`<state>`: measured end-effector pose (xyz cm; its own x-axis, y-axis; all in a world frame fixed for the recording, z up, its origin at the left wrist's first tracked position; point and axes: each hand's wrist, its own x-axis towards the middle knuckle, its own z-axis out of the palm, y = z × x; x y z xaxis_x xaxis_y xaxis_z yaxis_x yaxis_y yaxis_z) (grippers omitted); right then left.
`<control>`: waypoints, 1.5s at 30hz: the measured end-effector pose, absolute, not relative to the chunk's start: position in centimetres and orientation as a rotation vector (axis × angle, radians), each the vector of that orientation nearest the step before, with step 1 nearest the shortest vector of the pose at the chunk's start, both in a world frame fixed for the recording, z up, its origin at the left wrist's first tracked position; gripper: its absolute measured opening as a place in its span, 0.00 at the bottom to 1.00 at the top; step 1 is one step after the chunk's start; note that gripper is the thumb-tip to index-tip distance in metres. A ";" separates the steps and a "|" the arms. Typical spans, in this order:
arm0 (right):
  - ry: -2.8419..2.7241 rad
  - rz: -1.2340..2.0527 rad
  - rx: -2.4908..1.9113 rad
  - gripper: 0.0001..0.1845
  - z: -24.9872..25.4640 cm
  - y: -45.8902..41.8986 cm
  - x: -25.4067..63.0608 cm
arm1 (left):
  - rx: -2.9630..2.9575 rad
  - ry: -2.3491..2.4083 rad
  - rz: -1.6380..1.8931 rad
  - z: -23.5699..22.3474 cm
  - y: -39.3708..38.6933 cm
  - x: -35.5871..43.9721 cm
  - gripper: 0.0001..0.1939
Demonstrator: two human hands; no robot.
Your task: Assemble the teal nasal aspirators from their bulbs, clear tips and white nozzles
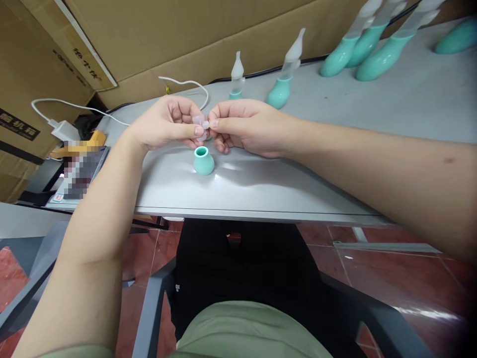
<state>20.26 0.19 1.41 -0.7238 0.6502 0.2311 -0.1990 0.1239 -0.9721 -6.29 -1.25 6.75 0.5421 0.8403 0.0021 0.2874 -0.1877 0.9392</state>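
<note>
Between the fingers of my left hand (173, 122) is a small clear plastic tube piece (200, 121). My right hand (248, 127) pinches a little whitish cap-like part (205, 125) at its side; whether the two are joined I cannot tell. Just below my hands a teal rubber bulb (203, 163) stands upright on the table, its round mouth facing up. Beyond my fingers are two assembled bulb aspirators, one upright (237, 74) and partly hidden by my right hand, the other (283, 79) leaning right. Each has a teal bulb, clear middle and white pointed tip.
More teal aspirators (383, 57) stand at the back right of the grey table (261, 191). A white cable (186, 81) runs at the back left. A phone-like device (100, 161) and a yellow object (99, 138) lie at the left. Cardboard boxes (156, 35) border the back.
</note>
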 end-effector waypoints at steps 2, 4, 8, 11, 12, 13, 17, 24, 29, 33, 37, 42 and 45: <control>-1.811 1.507 -0.463 0.25 1.7 0.1 20.4 | 1.736 0.965 0.692 6.6 -1.2 -6.3 0.43; -1.857 1.381 -0.470 0.23 2.1 0.0 20.5 | 1.740 0.977 0.710 6.5 -1.1 -6.3 0.43; -1.896 1.301 -0.506 0.17 2.5 0.0 20.8 | 1.765 0.989 0.699 6.4 -1.0 -6.2 0.44; -1.912 1.328 -0.512 0.15 2.4 0.1 20.9 | 1.776 0.989 0.673 6.5 -1.1 -6.2 0.44; -1.918 1.354 -0.500 0.15 2.4 0.1 21.0 | 1.781 0.986 0.661 6.5 -1.1 -6.2 0.44; -1.921 1.383 -0.485 0.15 2.4 0.1 21.0 | 1.785 0.982 0.645 6.6 -1.1 -6.3 0.44; -1.893 1.500 -0.442 0.15 2.4 0.1 20.9 | 1.796 0.961 0.595 6.8 -1.2 -6.6 0.42; -1.769 1.714 -0.466 0.16 2.3 0.1 20.4 | 1.786 0.917 0.548 6.8 -0.9 -6.8 0.36; -1.729 1.759 -0.454 0.18 2.1 0.3 20.3 | 1.807 0.902 0.564 6.7 -0.9 -6.7 0.35; -1.740 1.717 -0.466 0.18 2.0 0.2 20.2 | 1.803 0.902 0.576 6.7 -0.7 -6.7 0.36; -1.752 1.662 -0.490 0.18 2.1 0.0 20.3 | 1.812 0.972 0.580 6.9 -1.0 -6.7 0.37; -1.764 1.624 -0.569 0.19 2.8 0.5 21.2 | 1.805 0.992 0.592 7.1 -1.2 -7.1 0.34; -1.853 1.452 -0.653 0.19 3.0 0.6 21.7 | 1.816 0.995 0.624 7.0 -1.2 -7.1 0.33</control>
